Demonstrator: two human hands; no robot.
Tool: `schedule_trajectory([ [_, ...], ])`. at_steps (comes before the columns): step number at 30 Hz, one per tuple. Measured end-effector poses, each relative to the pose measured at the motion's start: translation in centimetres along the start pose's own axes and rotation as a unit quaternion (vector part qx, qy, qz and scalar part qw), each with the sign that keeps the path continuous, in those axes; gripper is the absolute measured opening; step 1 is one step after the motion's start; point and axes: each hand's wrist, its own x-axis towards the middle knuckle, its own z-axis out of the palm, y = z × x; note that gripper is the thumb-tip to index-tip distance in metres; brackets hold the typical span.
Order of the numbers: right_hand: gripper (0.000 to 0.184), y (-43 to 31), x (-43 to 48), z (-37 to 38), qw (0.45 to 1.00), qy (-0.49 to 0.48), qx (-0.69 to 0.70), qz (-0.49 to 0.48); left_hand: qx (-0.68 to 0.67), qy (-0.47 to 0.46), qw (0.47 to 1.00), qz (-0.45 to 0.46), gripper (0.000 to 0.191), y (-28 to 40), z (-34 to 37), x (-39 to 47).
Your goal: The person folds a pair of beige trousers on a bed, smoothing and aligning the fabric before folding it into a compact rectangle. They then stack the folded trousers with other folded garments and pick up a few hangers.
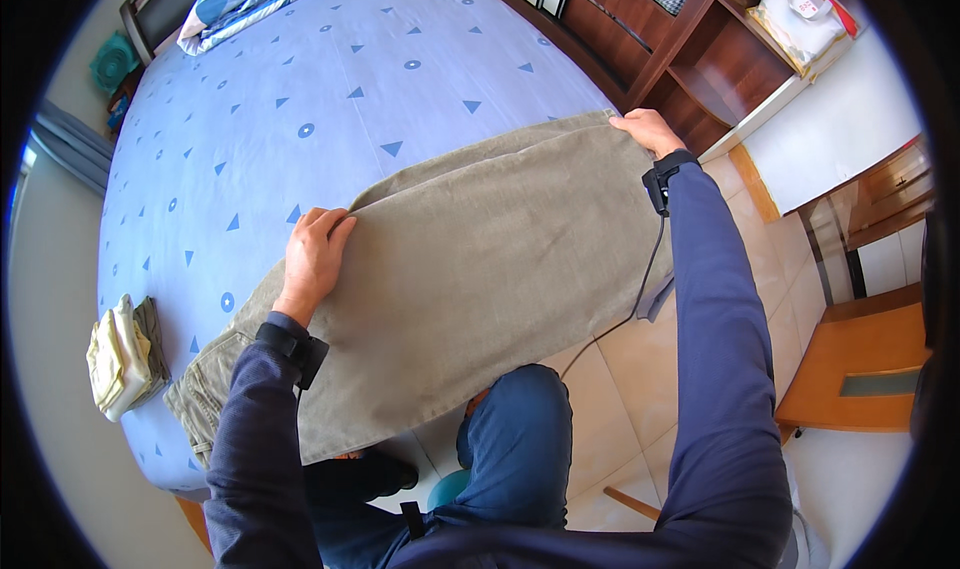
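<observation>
A pair of olive-grey trousers [480,261] lies lengthwise along the near edge of the bed, one leg over the other, its near side hanging towards my knees. The waistband end [199,396] is at the left, partly hidden by my left sleeve. My left hand [311,258] grips the far edge of the cloth around the middle of its length. At the right end, my right hand [646,130] pinches the corner of the hem between thumb and fingers. Both wrists wear black straps with a small device, and a cable hangs from the right one.
The bed [300,81] has a blue patterned sheet. A stack of folded clothes [127,355] sits at its left edge, a folded quilt [255,3] at the far end. Brown shelving [720,66] stands right, with a white bag [802,18]. A wooden chair [855,366] is at lower right.
</observation>
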Motion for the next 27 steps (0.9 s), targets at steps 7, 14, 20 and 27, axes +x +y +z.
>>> schedule_trajectory([
  [7, 0.034, 1.9, 2.1, 0.3, 0.975, -0.045, 0.172, -0.136, -0.042, -0.106, 0.992, -0.057, 0.024, 0.8, -0.7, 2.2],
  [14, 0.04, 0.9, 1.1, 3.1, 0.948, 0.095, 0.287, -0.099, -0.091, -0.07, 0.986, -0.124, 0.023, 0.3, 0.1, 2.7],
  [20, 0.04, 0.4, 3.0, 3.7, 0.963, 0.172, 0.18, -0.105, -0.056, -0.006, 0.996, -0.064, 0.02, -0.5, 1.3, 2.5],
  [27, 0.039, 1.8, 6.0, 8.3, 0.94, 0.315, 0.044, -0.119, 0.148, 0.047, 0.987, 0.049, 0.022, 0.5, 2.4, 2.2],
])
